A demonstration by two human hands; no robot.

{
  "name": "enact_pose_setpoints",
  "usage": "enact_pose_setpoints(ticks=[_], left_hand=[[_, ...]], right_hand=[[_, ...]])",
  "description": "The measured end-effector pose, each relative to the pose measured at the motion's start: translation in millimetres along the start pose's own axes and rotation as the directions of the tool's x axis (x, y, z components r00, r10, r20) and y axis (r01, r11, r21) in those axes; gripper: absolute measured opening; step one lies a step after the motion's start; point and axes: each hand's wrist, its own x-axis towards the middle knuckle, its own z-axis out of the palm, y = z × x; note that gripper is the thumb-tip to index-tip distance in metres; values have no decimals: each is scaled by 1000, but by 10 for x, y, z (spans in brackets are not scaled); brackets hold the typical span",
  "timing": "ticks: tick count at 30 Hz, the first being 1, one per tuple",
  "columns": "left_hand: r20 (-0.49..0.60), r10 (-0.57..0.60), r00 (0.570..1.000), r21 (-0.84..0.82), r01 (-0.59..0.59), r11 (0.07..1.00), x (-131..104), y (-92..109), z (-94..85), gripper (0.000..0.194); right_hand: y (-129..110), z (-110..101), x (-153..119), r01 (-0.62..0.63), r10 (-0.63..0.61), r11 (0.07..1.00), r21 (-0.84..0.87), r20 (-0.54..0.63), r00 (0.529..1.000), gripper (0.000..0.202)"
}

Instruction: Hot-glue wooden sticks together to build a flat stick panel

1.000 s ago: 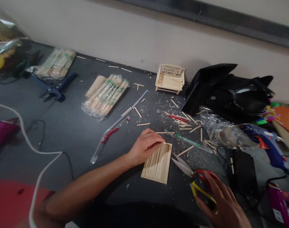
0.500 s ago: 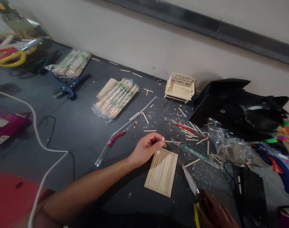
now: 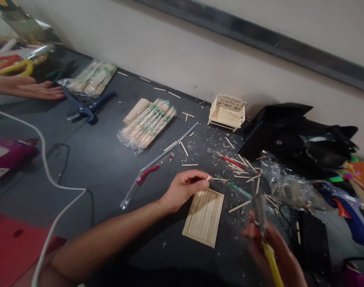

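Note:
My left hand [image 3: 186, 187] is closed in a pinch on a short thin wooden stick [image 3: 209, 178], just above the top edge of a flat panel of sticks [image 3: 202, 219]. The panel lies on the dark table. At the lower right, my right hand [image 3: 277, 251] is wrapped round a yellow-handled tool [image 3: 271, 259] with long metal jaws, pointing up and away. Motion blur hides its exact kind, and some red shows by the fingers. Loose cut sticks [image 3: 240, 206] lie between my hands, near a green-printed wrapper [image 3: 240, 190].
A small stick-built bench [image 3: 228, 111] stands near the wall. Packed sticks [image 3: 148, 125], a blue clamp-like tool [image 3: 89, 109] and a white cable [image 3: 42, 147] lie leftward. Another person's open hand [image 3: 29, 87] reaches in. A black bag [image 3: 277, 131] and blue glue gun [image 3: 346, 211] lie right.
My right hand has come up and into fuller view, and the tool's jaws have swung from pointing up-left to upward. Another person's hand has appeared at the left. My left hand barely moved.

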Motion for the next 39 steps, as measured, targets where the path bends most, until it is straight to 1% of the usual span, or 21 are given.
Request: enact_pose_setpoints(ticks=[2, 4, 5, 8, 12, 17, 20, 24, 29, 32, 35, 39], left_hand=[[20, 53, 998, 28, -53, 998, -13, 19, 3, 24], [48, 118, 992, 44, -120, 992, -23, 37, -2, 26], [60, 145, 988, 46, -148, 988, -27, 44, -7, 28], [82, 186, 979, 54, -190, 980, -32, 53, -32, 30], [90, 197, 976, 94, -205, 974, -31, 34, -59, 32], [90, 202, 975, 136, -213, 968, -36, 6, -53, 38], [89, 208, 974, 138, -219, 966, -47, 0, -47, 36], [95, 236, 967, 125, -247, 961, -54, -7, -60, 30], [100, 256, 961, 151, -269, 951, -48, 7, -89, 33], [126, 293, 948, 191, -313, 930, -35, 25, -100, 32], [158, 355, 921, 236, -384, 893, -18, 31, -105, 34], [176, 409, 895, 273, -444, 854, -12, 30, -116, 37]], right_hand=[[-198, 81, 286, 117, -116, 993, -18, 28, 993, 39], [-369, 161, 521, 231, -237, 966, -112, -40, 971, 32], [-432, 197, 609, 280, -290, 949, -143, -48, 956, 32], [-527, 263, 749, 340, -355, 917, -207, -40, 934, 31], [-529, 271, 764, 351, -366, 906, -237, -23, 930, 32], [-506, 264, 755, 371, -388, 883, -288, -3, 922, 31], [-502, 257, 759, 388, -408, 864, -322, 5, 913, 30], [-512, 259, 764, 383, -396, 871, -308, 23, 918, 32], [-543, 277, 777, 383, -392, 878, -286, 29, 920, 28], [-560, 295, 775, 386, -397, 872, -300, 26, 918, 26], [-557, 312, 762, 387, -396, 873, -296, 34, 918, 26], [-528, 299, 749, 417, -424, 855, -308, 49, 904, 31]])
